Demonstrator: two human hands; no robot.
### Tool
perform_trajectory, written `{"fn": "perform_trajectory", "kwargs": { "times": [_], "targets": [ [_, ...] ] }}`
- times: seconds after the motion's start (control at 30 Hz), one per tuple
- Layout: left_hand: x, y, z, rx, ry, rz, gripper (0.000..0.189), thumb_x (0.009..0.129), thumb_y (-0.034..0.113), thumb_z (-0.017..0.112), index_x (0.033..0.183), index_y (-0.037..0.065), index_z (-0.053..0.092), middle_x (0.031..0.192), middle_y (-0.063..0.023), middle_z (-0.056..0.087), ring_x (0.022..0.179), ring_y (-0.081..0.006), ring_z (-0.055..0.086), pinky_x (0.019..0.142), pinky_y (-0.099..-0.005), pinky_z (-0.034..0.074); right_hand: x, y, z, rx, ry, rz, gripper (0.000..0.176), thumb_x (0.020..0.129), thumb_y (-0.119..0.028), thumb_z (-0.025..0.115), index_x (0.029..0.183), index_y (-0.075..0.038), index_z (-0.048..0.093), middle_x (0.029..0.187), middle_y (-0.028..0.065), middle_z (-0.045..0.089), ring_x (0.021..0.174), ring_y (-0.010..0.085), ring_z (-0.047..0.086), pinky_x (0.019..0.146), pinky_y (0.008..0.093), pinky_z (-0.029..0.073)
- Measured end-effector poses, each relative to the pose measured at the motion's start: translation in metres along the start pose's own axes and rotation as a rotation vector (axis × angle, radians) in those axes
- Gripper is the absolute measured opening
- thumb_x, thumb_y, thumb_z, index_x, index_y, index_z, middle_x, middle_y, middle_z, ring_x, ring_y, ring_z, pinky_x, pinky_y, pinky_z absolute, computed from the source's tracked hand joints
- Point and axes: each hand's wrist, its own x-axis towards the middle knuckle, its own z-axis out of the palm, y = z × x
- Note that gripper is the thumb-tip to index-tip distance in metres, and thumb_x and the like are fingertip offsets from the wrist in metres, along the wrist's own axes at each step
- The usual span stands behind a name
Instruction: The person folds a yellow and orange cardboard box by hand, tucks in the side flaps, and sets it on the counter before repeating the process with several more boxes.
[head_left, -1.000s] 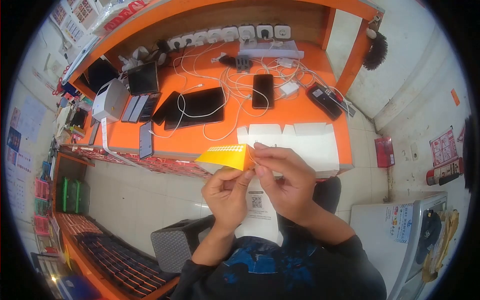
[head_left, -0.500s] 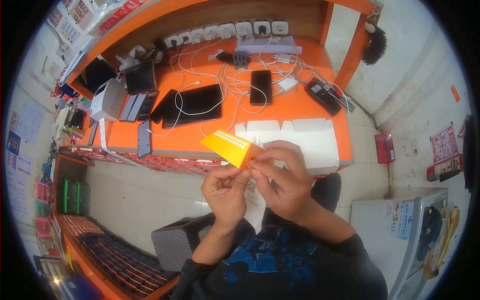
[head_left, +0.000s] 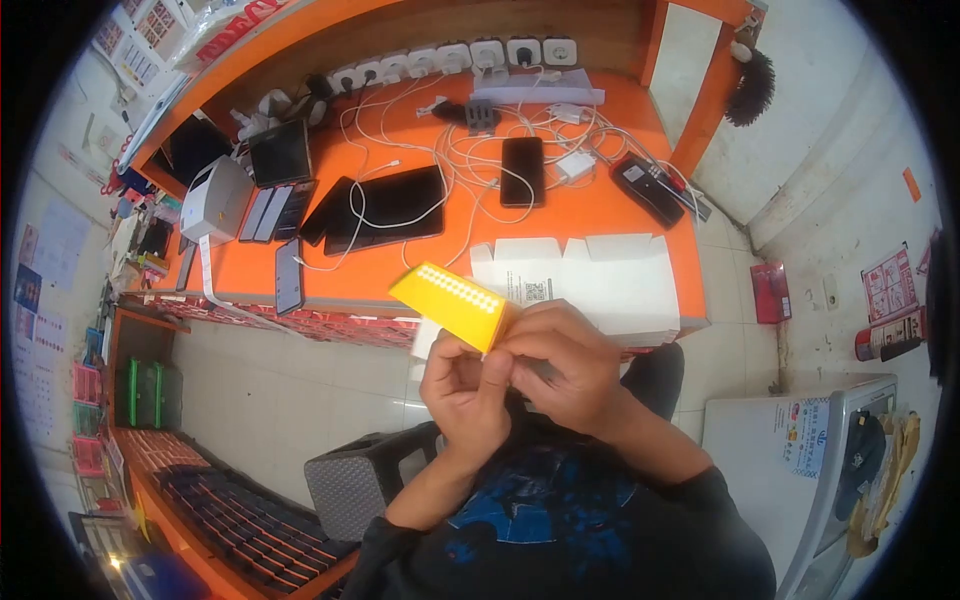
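A small yellow carton (head_left: 455,303) with rows of white shapes along its upper face is tilted in front of me, above the counter's front edge. My left hand (head_left: 467,392) grips its lower right end, thumb up and fingers curled. At the same end my right hand (head_left: 565,365) is closed in a pinch against the carton; its fingertips are partly hidden. A piece of white card or paper (head_left: 425,340) shows behind my left hand. Just beyond my hands lies an unfolded white box (head_left: 625,285) with a printed code on one panel.
The orange counter (head_left: 590,218) bears a black tablet (head_left: 388,210), a dark phone (head_left: 522,172), tangled white cables and a label printer (head_left: 216,200). A card terminal (head_left: 646,192) lies at the right. A grey stool (head_left: 360,490) stands below, and a white fridge (head_left: 760,440) at right.
The carton has turned and shifted slightly left and down, showing more of its yellow side. The printed white paper that hung between my hands is now out of sight there.
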Motion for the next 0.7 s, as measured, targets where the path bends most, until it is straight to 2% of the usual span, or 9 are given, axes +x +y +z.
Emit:
{"fn": "perform_trajectory", "kwargs": {
  "times": [0.13,0.2,0.23,0.4,0.47,0.5,0.53,0.6,0.7],
  "targets": [
    [0.008,0.005,-0.018,0.387,0.012,0.227,0.015,0.098,-0.005,0.075,0.109,0.002,0.069,0.112,-0.0130,0.074,0.107,-0.0251,0.072,0.094,-0.0373,0.055,-0.001,0.008,-0.015,0.119,0.004,0.054,0.033,0.081,-0.006,0.089,0.108,-0.001,0.071,0.111,0.0162,0.071,0.098,0.0326,0.072,0.089,0.0396,0.059],
    [0.010,0.009,-0.029,0.979,-0.382,0.582,0.023,0.084,-0.006,0.079,0.103,0.004,0.072,0.104,-0.0111,0.075,0.100,-0.0325,0.073,0.088,-0.0426,0.056,0.004,0.004,-0.018,0.015,0.038,0.032,0.043,0.081,-0.011,0.090,0.117,-0.002,0.068,0.124,0.0220,0.069,0.107,0.0336,0.072,0.094,0.0410,0.059],
    [0.008,0.004,-0.032,0.984,-0.424,0.601,0.029,0.073,0.001,0.080,0.102,0.005,0.075,0.109,-0.0094,0.074,0.107,-0.0360,0.072,0.089,-0.0464,0.056,0.008,-0.003,-0.013,0.050,0.051,0.045,0.043,0.082,-0.010,0.089,0.119,-0.002,0.067,0.129,0.0229,0.068,0.111,0.0351,0.072,0.096,0.0417,0.058],
    [0.012,-0.003,-0.048,1.219,-0.559,0.585,0.036,0.084,0.014,0.083,0.117,0.005,0.073,0.127,-0.0128,0.069,0.128,-0.0379,0.063,0.101,-0.0497,0.051,0.000,0.015,-0.009,-0.241,-0.066,-0.167,0.051,0.082,0.002,0.081,0.132,-0.001,0.069,0.136,0.0224,0.069,0.113,0.0380,0.074,0.090,0.0403,0.063],
    [0.015,-0.001,-0.045,0.894,-0.301,0.234,0.040,0.103,0.030,0.075,0.131,0.003,0.066,0.131,-0.0164,0.067,0.131,-0.0392,0.061,0.106,-0.0505,0.049,-0.002,0.011,-0.007,-0.245,-0.061,-0.169,0.048,0.082,0.003,0.079,0.129,-0.002,0.072,0.133,0.0203,0.071,0.110,0.0352,0.075,0.087,0.0398,0.066],
    [0.013,-0.005,-0.047,0.693,-0.208,0.177,0.052,0.115,0.046,0.056,0.138,0.000,0.059,0.134,-0.0179,0.066,0.130,-0.0343,0.063,0.109,-0.0480,0.049,-0.006,0.013,-0.006,-0.251,-0.082,-0.216,0.044,0.081,0.002,0.080,0.125,-0.002,0.074,0.131,0.0197,0.071,0.110,0.0349,0.075,0.087,0.0403,0.066],
    [0.013,-0.006,-0.050,0.697,-0.204,0.177,0.052,0.115,0.046,0.056,0.138,0.000,0.059,0.134,-0.0179,0.066,0.130,-0.0343,0.063,0.109,-0.0480,0.049,-0.009,0.015,-0.005,-0.256,-0.104,-0.261,0.040,0.081,0.002,0.080,0.120,-0.002,0.076,0.129,0.0191,0.072,0.111,0.0346,0.075,0.088,0.0409,0.066],
    [0.018,-0.005,-0.053,0.003,0.082,-0.337,0.054,0.118,0.045,0.046,0.138,-0.003,0.060,0.126,-0.0141,0.070,0.117,-0.0270,0.070,0.101,-0.0427,0.055,-0.013,0.016,-0.002,-0.246,-0.113,-0.312,0.037,0.080,0.001,0.081,0.116,-0.003,0.078,0.128,0.0191,0.072,0.110,0.0343,0.075,0.085,0.0401,0.066],
    [0.029,0.007,-0.056,-0.031,-0.023,-0.452,0.043,0.119,0.035,0.048,0.132,-0.003,0.063,0.116,-0.0125,0.073,0.106,-0.0203,0.072,0.095,-0.0371,0.056,-0.017,0.017,-0.002,-0.226,-0.119,-0.349,0.030,0.080,0.000,0.082,0.109,-0.002,0.079,0.126,0.0185,0.071,0.111,0.0339,0.075,0.083,0.0396,0.066]
  ]
}}
